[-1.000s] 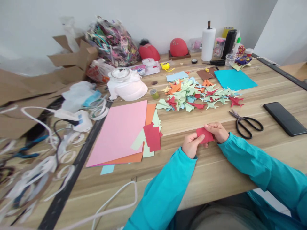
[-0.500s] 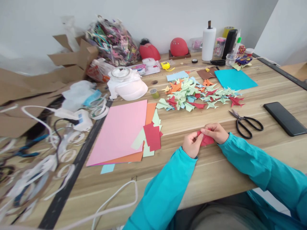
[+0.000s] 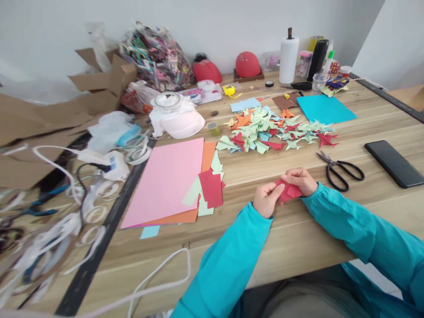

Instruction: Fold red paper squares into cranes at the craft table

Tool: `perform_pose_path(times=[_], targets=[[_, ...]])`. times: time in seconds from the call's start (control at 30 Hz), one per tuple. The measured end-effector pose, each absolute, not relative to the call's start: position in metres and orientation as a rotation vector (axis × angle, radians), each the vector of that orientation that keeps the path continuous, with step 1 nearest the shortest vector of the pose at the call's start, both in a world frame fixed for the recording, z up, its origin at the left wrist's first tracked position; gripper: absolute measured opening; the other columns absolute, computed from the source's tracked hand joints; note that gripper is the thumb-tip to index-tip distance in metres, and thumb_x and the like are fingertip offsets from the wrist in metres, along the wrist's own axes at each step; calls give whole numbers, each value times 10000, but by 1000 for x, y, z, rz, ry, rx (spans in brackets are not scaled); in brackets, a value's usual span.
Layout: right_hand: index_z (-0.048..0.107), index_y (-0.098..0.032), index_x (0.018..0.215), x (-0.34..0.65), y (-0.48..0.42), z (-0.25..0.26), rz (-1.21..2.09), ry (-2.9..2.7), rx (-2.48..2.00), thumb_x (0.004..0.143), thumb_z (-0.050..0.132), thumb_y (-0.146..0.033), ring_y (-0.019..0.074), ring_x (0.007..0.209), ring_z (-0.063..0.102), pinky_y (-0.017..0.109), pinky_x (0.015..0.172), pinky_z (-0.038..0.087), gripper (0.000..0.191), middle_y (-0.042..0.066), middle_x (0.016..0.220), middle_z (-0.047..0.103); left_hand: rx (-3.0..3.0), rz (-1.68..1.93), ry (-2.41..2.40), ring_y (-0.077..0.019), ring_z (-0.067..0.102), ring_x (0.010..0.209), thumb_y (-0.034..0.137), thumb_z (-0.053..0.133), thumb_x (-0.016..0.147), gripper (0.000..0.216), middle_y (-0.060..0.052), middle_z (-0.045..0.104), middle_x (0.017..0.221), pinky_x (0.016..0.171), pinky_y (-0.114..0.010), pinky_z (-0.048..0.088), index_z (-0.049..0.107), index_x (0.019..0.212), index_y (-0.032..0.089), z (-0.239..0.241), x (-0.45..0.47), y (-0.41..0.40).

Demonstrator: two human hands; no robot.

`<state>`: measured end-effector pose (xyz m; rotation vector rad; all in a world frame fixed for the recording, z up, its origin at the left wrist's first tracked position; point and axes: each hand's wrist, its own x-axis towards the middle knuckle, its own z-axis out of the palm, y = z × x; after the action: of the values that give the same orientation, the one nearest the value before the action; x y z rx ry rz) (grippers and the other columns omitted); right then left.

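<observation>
Between my two hands is a small piece of folded red paper (image 3: 291, 191), held just over the wooden table near its front edge. My left hand (image 3: 266, 198) pinches its left side between thumb and fingers. My right hand (image 3: 300, 180) grips the upper edge, its thumb close to my left thumb. The paper's creases are too small to make out fully. Beyond my hands lies a heap of folded paper figures (image 3: 261, 130) in pale green, red, orange and blue. Black-handled scissors (image 3: 341, 170) rest to the right of my right hand.
At left lie pink paper sheets (image 3: 168, 181) over orange ones, with red paper pieces (image 3: 212, 189) on their edge. A phone (image 3: 394, 163) is at right, blue paper (image 3: 326, 109) behind. White cable (image 3: 187, 265) loops at the front. Tape rolls and cardboard boxes (image 3: 96, 79) crowd the far left.
The red paper has turned in my fingers, and more of its folded face shows, with a flap at the right. Both hands have shifted very slightly.
</observation>
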<state>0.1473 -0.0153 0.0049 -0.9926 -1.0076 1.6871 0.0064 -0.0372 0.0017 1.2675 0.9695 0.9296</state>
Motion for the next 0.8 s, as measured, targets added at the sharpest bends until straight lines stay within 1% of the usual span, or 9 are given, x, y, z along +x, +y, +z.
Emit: perform_pose_path(times=[0.13, 0.3, 0.4, 0.47, 0.5, 0.57, 0.67, 0.73, 0.8], targets=[[480, -135, 416, 148, -14, 3, 1684, -992, -1011, 554, 758, -424, 63, 346, 438, 190, 358, 313, 425, -29, 378, 506, 1302, 956, 951, -104, 480, 436, 521, 551, 733, 464, -26, 545, 431, 485, -235, 384, 557, 470, 139, 6, 6, -38], [499, -136, 436, 148, -13, 2, 1647, -965, -1068, 551, 739, -489, 65, 330, 439, 186, 336, 321, 442, -26, 365, 504, 1155, 972, 909, -110, 503, 435, 505, 572, 725, 428, -24, 559, 451, 474, -245, 405, 576, 511, 135, -4, 8, -38], [488, -139, 436, 148, -14, 2, 1634, -999, -1066, 557, 733, -494, 77, 319, 454, 189, 317, 328, 448, -21, 364, 513, 1040, 945, 862, -122, 522, 444, 509, 639, 654, 404, -31, 581, 482, 473, -266, 438, 598, 552, 121, -4, 11, -39], [470, -142, 431, 148, -15, 3, 1629, -1043, -1059, 571, 729, -485, 79, 300, 450, 185, 294, 314, 451, -21, 352, 509, 1003, 902, 876, -120, 520, 434, 464, 722, 565, 378, -28, 586, 494, 467, -275, 452, 619, 603, 103, 0, 13, -41], [459, -145, 432, 148, -16, 3, 1632, -1070, -1048, 588, 722, -476, 80, 290, 449, 182, 285, 308, 451, -23, 343, 503, 991, 887, 889, -119, 522, 433, 435, 752, 528, 373, -29, 589, 502, 466, -277, 457, 622, 615, 96, 3, 14, -42], [454, -150, 454, 148, -18, 4, 1662, -1114, -1005, 639, 692, -466, 89, 282, 461, 181, 280, 317, 437, -21, 337, 507, 960, 873, 891, -119, 524, 429, 415, 767, 504, 374, -33, 591, 508, 459, -281, 459, 618, 608, 88, 6, 16, -43], [521, -137, 548, 148, -20, 5, 1733, -1180, -947, 685, 651, -472, 108, 303, 503, 189, 291, 346, 386, -4, 380, 555, 902, 911, 849, -119, 527, 437, 406, 759, 526, 361, -35, 598, 527, 456, -283, 461, 628, 628, 86, 3, 16, -41], [581, -113, 625, 148, -21, 7, 1721, -1279, -950, 686, 656, -463, 102, 318, 512, 175, 291, 326, 363, 3, 403, 574, 874, 951, 812, -119, 533, 450, 396, 750, 551, 346, -40, 609, 552, 455, -280, 459, 639, 654, 85, -3, 16, -40], [609, -100, 656, 147, -21, 8, 1685, -1372, -957, 692, 653, -459, 91, 326, 513, 163, 296, 306, 363, 3, 403, 574, 856, 964, 791, -127, 545, 464, 389, 743, 568, 336, -52, 622, 576, 450, -277, 454, 644, 661, 82, -8, 15, -38]])
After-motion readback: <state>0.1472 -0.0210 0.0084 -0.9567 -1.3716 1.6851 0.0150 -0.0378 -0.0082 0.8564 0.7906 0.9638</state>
